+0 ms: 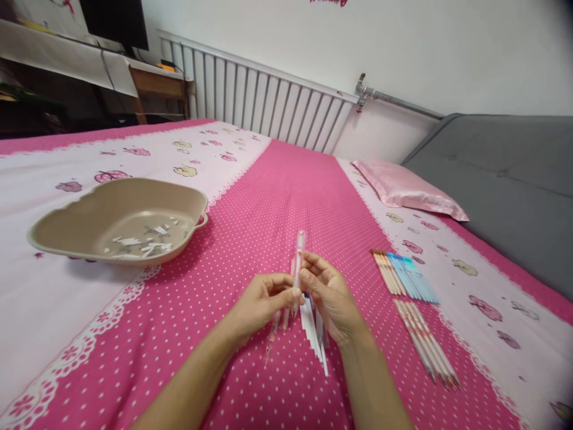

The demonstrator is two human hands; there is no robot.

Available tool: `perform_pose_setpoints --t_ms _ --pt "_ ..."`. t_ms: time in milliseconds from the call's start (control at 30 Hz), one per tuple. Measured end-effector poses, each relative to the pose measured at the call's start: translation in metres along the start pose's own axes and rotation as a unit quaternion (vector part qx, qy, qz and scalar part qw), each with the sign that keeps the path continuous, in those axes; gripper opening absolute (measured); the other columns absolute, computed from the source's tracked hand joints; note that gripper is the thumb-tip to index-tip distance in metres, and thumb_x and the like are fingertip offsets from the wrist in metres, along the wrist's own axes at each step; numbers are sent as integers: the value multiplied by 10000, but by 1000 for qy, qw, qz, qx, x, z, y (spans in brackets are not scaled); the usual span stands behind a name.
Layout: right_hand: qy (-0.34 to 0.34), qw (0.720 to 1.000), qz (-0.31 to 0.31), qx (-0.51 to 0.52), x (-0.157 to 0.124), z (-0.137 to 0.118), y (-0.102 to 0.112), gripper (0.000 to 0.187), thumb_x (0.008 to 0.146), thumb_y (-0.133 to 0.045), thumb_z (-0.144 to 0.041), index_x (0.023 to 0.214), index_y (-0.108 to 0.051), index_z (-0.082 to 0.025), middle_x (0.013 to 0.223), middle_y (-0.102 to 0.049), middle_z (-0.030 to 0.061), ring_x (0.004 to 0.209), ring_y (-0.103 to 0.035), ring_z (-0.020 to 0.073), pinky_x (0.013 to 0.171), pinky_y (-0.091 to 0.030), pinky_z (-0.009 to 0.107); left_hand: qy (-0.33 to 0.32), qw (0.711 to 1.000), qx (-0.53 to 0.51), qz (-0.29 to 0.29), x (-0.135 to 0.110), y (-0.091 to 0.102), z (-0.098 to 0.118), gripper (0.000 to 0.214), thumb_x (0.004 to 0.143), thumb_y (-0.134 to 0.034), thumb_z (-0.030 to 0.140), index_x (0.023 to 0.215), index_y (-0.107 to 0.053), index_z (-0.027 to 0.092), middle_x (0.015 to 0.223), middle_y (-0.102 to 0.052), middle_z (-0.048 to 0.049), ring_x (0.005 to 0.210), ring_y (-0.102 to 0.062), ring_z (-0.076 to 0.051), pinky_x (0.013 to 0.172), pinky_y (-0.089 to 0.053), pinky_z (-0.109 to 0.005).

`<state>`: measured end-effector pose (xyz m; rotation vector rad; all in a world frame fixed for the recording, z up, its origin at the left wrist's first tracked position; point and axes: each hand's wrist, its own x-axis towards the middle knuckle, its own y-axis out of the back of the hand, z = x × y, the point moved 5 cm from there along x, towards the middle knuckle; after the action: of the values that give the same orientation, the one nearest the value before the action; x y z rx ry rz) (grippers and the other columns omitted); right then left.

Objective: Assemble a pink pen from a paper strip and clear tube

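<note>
Pinching pinkish pen in fingertips of left hand and right hand, with top above fingers, white sticks below

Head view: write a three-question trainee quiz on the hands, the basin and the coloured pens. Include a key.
1. True or false: the left hand and the right hand are both on the same clear pinkish pen.
2. Choose one. From the wearer's side, the tan basin lies:
A) to the left of both hands
B) to the right of both hands
C) between the hands
3. Fill in: directly alongside the orange pens lies a row of ____ pens.

Key: 1. True. 2. A. 3. Blue.
</note>
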<state>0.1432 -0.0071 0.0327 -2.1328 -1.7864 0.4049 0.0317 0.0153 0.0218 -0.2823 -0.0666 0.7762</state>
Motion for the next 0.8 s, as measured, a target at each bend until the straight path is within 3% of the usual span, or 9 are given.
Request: perform_pose_setpoints --t_ms 133,233,567,800 --pt "-34 999 -33 9 -1 3 -4 434 683 -752 -247 1086 -595 -213 843 -661 14 587 -582 81 451 -460 158 4 999 2 -32 -2 -5 1 265 786 -619 377 731 -629 118 629 -597 -22 522 -524 -77 529 -402 -209" --pt "-43 998 -38 12 -2 3 -3 488 671 -762 -242 1119 -576 -192 785 -691 28 512 -579 91 425 -461 178 -7 999 12 -32 -1 -5 1 266 777 -626 379 779 -656 114 631 -594 -17 521 -509 -75 541 -401 -215" --pt "-46 999 -25 2 -1 6 -1 465 636 -787 -245 1058 -607 -168 743 -717 47 634 -671 176 634 -545 308 -27 998 50 23 3 -3 2 271 701 -697 378 774 -690 117 527 -588 -15 514 -522 -105 545 -419 -237" --pt "-34 997 -17 -63 -1 5 -4 404 697 -739 -306 1074 -632 -210 1048 -682 66 909 -642 141 797 -495 251 -79 994 29 72 3 5 8 228 762 -639 324 884 -690 139 797 -672 -54 702 -587 -126 730 -460 -262"
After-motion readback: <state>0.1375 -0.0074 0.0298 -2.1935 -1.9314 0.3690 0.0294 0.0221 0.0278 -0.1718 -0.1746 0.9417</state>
